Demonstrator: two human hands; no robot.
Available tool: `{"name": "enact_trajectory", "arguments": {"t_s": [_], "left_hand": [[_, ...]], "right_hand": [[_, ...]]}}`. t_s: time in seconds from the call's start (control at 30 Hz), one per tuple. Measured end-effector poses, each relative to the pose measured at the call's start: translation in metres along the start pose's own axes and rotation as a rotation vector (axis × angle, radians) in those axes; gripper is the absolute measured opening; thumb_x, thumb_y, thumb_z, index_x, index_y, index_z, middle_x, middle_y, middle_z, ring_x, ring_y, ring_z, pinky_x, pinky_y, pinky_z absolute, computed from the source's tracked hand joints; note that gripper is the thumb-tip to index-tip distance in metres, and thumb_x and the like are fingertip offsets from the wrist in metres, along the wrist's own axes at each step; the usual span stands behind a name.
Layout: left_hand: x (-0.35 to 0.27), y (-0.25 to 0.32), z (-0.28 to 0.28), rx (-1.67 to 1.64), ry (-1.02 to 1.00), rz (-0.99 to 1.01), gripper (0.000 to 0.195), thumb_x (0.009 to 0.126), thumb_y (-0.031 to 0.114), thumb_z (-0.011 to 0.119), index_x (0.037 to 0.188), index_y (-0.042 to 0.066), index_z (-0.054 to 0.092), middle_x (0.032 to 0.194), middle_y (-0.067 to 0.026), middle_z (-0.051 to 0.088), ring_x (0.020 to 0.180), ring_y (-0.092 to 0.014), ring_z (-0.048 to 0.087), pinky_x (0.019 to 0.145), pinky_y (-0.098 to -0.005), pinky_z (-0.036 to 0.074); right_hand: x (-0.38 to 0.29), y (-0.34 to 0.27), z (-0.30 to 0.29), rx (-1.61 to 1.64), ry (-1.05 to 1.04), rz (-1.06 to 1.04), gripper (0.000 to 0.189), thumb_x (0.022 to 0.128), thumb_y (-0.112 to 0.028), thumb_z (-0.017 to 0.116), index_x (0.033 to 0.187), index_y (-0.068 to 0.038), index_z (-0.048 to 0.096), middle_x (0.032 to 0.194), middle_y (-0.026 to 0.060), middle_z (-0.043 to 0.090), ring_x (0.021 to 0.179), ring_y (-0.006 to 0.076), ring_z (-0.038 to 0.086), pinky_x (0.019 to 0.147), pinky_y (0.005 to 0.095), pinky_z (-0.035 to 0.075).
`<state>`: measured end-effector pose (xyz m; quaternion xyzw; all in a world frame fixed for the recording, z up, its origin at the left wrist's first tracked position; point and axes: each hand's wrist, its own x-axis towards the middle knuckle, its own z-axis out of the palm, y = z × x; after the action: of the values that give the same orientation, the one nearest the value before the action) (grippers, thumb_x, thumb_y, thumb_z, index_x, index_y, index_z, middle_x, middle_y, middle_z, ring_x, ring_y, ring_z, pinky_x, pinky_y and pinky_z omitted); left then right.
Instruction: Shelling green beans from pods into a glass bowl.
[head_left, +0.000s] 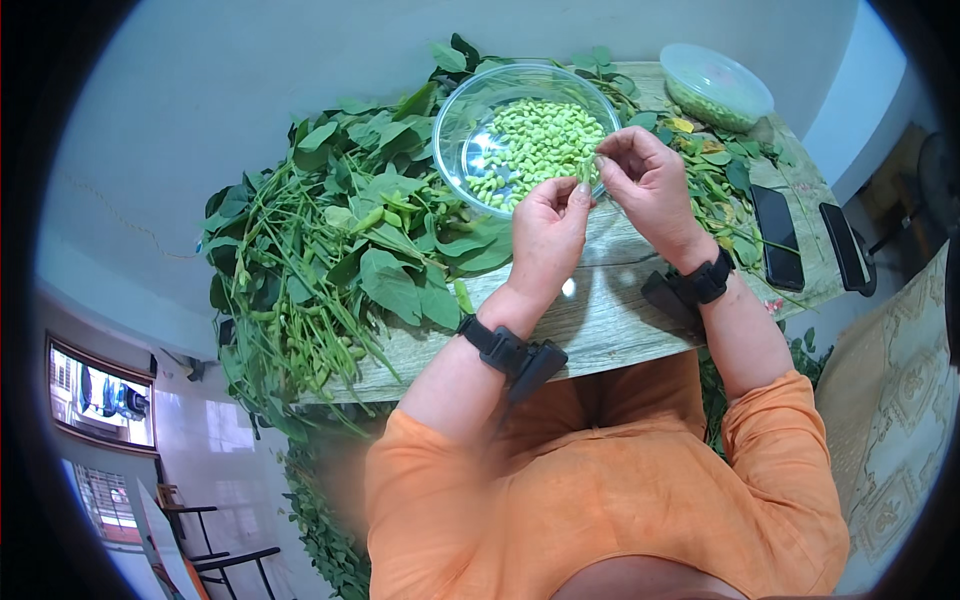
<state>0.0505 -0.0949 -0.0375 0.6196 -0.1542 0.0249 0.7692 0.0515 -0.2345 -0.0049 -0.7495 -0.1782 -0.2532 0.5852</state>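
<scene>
My left hand (553, 229) pinches a small green soybean pod (587, 169) between thumb and fingers, just over the near right rim of a clear round plastic bowl (455, 180). Thumb and fingertips of my right hand (646, 184) meet at the pod's upper right side and partly hide it. Shelled green soybeans (544, 131) cover much of the bowl's bottom. Left of the bowl, a large heap of soybean plants (390, 202) with leaves, stems and unopened pods spreads across the table.
A lidded plastic container (716, 86) of green beans stands at the table's (480, 360) far right corner. Two dark smartphones (778, 236) (841, 246) lie near the right edge. Loose leaves and pods (720, 180) lie beyond my right hand. More plants (322, 510) are on the floor.
</scene>
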Motion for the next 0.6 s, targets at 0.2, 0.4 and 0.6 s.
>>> {"name": "enact_trajectory", "arguments": {"t_s": [0.2, 0.4, 0.6], "left_hand": [[-0.001, 0.002, 0.001, -0.012, -0.012, 0.007, 0.019, 0.092, 0.014, 0.058, 0.101, -0.003, 0.056, 0.076, -0.0045, 0.063, 0.049, -0.003, 0.046, 0.041, -0.0187, 0.035], [-0.003, 0.006, 0.002, -0.054, 0.006, 0.031, 0.017, 0.092, 0.014, 0.058, 0.100, -0.001, 0.056, 0.071, -0.0002, 0.058, 0.049, -0.003, 0.043, 0.041, -0.0189, 0.033], [-0.005, 0.018, 0.004, -0.153, 0.063, 0.017, 0.015, 0.093, 0.014, 0.057, 0.102, 0.002, 0.054, 0.063, 0.0046, 0.048, 0.048, -0.001, 0.038, 0.041, -0.0192, 0.028]], "right_hand": [[0.001, 0.001, 0.008, 0.174, 0.047, 0.037, 0.024, 0.086, -0.002, 0.059, 0.109, 0.000, 0.061, 0.087, 0.0030, 0.065, 0.065, 0.0037, 0.054, 0.055, 0.0189, 0.043], [0.000, 0.003, 0.003, -0.024, -0.033, -0.022, 0.017, 0.087, -0.008, 0.061, 0.100, 0.001, 0.065, 0.081, 0.0053, 0.064, 0.059, 0.0053, 0.050, 0.051, 0.0212, 0.041], [0.003, 0.002, -0.001, -0.107, -0.108, -0.129, 0.017, 0.085, -0.015, 0.066, 0.091, 0.001, 0.066, 0.073, 0.0029, 0.060, 0.057, 0.0050, 0.048, 0.050, 0.0214, 0.039]]}}
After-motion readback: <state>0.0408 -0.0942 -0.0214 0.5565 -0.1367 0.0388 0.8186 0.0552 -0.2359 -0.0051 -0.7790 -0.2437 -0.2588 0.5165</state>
